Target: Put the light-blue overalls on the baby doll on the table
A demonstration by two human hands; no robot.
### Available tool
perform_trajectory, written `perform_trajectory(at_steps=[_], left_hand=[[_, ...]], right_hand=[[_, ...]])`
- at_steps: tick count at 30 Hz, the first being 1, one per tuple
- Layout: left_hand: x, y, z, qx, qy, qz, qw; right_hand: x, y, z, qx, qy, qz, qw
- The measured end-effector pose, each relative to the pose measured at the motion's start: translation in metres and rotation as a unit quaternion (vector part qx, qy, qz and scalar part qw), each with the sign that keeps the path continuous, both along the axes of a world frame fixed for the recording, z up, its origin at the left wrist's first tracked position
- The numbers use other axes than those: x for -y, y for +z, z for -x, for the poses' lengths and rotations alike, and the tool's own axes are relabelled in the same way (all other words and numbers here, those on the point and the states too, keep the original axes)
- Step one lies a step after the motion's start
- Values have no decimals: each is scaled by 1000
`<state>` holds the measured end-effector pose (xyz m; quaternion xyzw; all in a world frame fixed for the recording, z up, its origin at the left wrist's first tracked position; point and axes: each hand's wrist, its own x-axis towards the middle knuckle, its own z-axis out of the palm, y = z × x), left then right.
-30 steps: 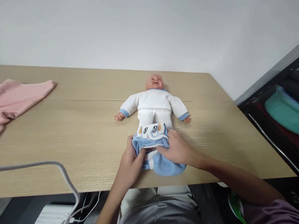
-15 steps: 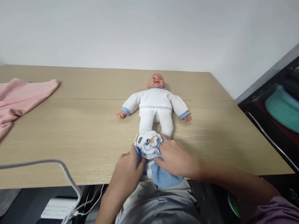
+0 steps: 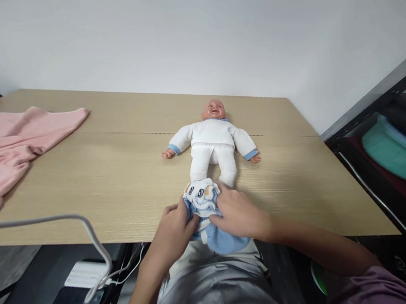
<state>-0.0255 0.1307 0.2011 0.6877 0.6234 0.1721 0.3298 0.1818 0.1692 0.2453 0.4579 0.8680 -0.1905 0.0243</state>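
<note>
A baby doll (image 3: 212, 141) in a white top and white trousers lies on its back on the wooden table (image 3: 100, 177), head toward the wall. At its feet is a bunched blue garment (image 3: 203, 199) with a white cartoon face on it. My left hand (image 3: 171, 230) grips the garment's left side with curled fingers. My right hand (image 3: 240, 213) presses and grips its right side, just below the doll's legs. Part of the blue cloth hangs over the table's near edge.
A pink cloth (image 3: 10, 148) lies at the table's far left. A white cable (image 3: 70, 233) loops past the near left edge. A dark shelf with a teal item (image 3: 399, 155) stands to the right. The white wall is behind.
The blue garment has slid down the doll's legs toward me and bunched up at its feet; both hands moved with it toward the table edge, leaving the white trousers uncovered.
</note>
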Motion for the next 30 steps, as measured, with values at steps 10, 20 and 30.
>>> perform_trajectory(at_steps=[10,20,30], left_hand=[[4,-32,-7,53,107,-95,988],[5,-43,-5,71,110,-119,984],[6,-25,-13,292,155,-53,942]], right_hand=[[-3,-11,-4,-19,-26,-4,999],[-7,-27,-23,-113,-53,34,992],[-10,-37,-21,-342,-147,96,923]])
